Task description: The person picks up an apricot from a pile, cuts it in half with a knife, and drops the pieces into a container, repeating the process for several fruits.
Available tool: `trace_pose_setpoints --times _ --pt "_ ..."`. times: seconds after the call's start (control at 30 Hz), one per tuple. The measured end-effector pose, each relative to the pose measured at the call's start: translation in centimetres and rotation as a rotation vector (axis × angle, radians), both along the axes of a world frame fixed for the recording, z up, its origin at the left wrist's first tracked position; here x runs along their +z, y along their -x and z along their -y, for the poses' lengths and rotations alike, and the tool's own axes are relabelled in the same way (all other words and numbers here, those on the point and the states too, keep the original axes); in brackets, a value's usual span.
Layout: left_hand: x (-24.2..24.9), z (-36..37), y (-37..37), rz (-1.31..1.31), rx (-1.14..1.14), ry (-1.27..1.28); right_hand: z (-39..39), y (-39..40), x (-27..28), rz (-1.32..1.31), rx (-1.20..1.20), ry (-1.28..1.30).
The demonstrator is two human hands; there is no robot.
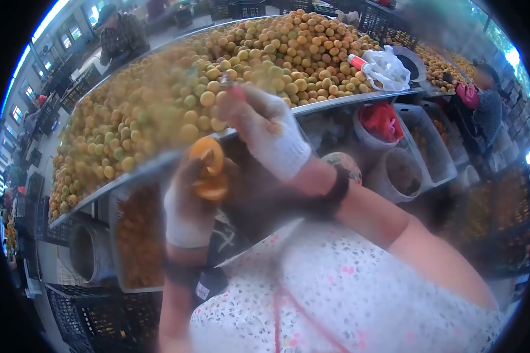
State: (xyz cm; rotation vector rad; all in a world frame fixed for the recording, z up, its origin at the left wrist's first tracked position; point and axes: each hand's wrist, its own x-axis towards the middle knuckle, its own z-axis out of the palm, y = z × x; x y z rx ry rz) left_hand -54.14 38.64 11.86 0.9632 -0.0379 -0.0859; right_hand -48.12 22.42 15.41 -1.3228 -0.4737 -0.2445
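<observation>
In a stained white glove, my left hand (189, 197) is closed around an opened orange fruit (208, 167), whose halves show orange insides. My right hand (262, 120), also gloved in white, is up and to the right of that fruit, its fingers closed around a small tool with a red part (237, 91). The tip of the tool is blurred. Beyond both hands a large heap of yellow-orange fruits (303, 50) lies on a metal-edged table (335, 101).
A white plastic bag (387, 69) and a red-and-white can lie at the table's right. Below are a bucket with a red bag (381, 122), white tubs, and a crate of orange pieces (140, 235). Black crates (109, 320) stand lower left. People are at far left and right.
</observation>
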Motion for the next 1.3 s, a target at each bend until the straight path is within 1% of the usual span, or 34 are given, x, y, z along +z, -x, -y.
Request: trace_pose_setpoints --times 0.03,0.07,0.1,0.13,0.2,0.23,0.37,0.43,0.47,0.53,0.57,0.6,0.67,0.7,0.73,0.77,0.8,0.87,0.9,0.93,0.97,1.0,1.07,1.1,1.13,1.17,1.2,1.27,1.3 --pt "0.6 0.2 0.2 -0.03 -0.026 0.059 1.2 0.6 1.0 0.135 -0.137 0.288" --pt "0.8 0.3 0.2 -0.027 -0.023 0.055 2.1 1.0 1.7 0.27 -0.276 0.575" --pt "0.8 0.3 0.3 -0.041 -0.017 0.087 2.5 1.4 2.1 0.334 -0.244 0.533" --pt "0.9 0.5 0.4 -0.056 -0.014 0.118 2.5 1.7 1.9 0.334 -0.245 0.529" --pt "0.7 0.7 0.2 -0.015 -0.031 0.102 2.3 2.3 1.9 0.207 -0.079 0.139" --pt "0.5 0.7 0.2 0.019 -0.045 0.094 2.3 3.1 2.6 0.124 -0.035 0.082" --pt "0.5 1.3 0.1 0.072 -0.029 0.034 2.4 3.9 3.0 0.139 -0.041 0.12" --pt "1.2 1.7 0.5 0.106 -0.028 -0.017 2.1 3.5 2.5 0.028 0.009 0.075" --pt "1.2 1.8 0.5 0.106 -0.028 -0.017 2.2 3.5 2.6 0.028 0.01 0.075" --pt "1.2 1.7 0.5 0.093 -0.007 -0.05 2.3 3.6 2.8 -0.039 0.036 0.128" --pt "1.2 1.7 0.6 0.09 -0.005 -0.052 2.2 3.1 2.2 0.093 0.029 0.142" --pt "1.3 1.8 0.6 0.083 0.005 -0.061 2.1 3.1 2.2 0.091 0.03 0.14" --pt "1.2 1.8 0.6 0.073 0.015 -0.069 2.0 3.1 2.0 -0.063 0.166 0.085" --pt "1.1 1.8 0.6 0.092 -0.005 -0.097 1.9 3.2 1.7 -0.066 0.172 0.085" --pt "0.9 1.6 0.7 0.11 -0.018 -0.124 1.7 3.3 1.1 -0.116 0.178 -0.003" --pt "1.1 2.0 1.0 0.101 0.003 -0.12 1.4 3.5 0.7 -0.17 0.19 -0.088" --pt "1.5 2.6 1.4 0.089 0.054 -0.132 1.5 3.7 0.7 -0.18 0.217 -0.082" --pt "1.7 2.3 1.7 0.067 0.119 -0.144 2.5 4.4 1.0 -0.318 0.309 -0.1" --pt "1.6 2.1 1.7 0.149 0.051 -0.247 2.5 4.3 0.8 -0.33 0.331 -0.195" --pt "1.4 2.1 1.6 0.232 -0.026 -0.35 2.2 4.5 0.6 -0.338 0.335 -0.186" --pt "1.3 2.1 1.5 0.317 0.039 -0.613 1.9 4.8 0.2 -0.29 0.214 -0.141" --pt "0.5 2.1 1.0 0.316 0.042 -0.605 1.5 5.1 0.0 -0.237 0.093 -0.097" --pt "-1.5 2.0 -0.1 0.747 0.214 -0.909 1.2 5.6 0.4 -0.254 0.065 -0.048" --pt "-1.2 1.8 0.0 0.737 0.216 -0.904 1.5 5.6 0.7 -0.227 0.062 0.079" --pt "-0.4 1.5 0.4 0.415 -0.044 -0.392 1.7 5.5 0.7 -0.2 0.062 0.206" --pt "0.1 1.2 0.8 0.08 -0.281 0.124 1.8 5.3 0.4 -0.101 0.0 0.278" --pt "0.3 1.1 0.9 0.067 -0.275 0.133 1.7 5.3 0.8 -0.114 0.007 0.286" --pt "0.4 1.3 1.1 0.068 -0.222 0.063 1.5 5.7 2.1 -0.569 0.177 -0.01" --pt "0.3 1.4 1.2 0.059 -0.226 0.072 1.4 5.3 1.4 -0.593 0.207 -0.079"
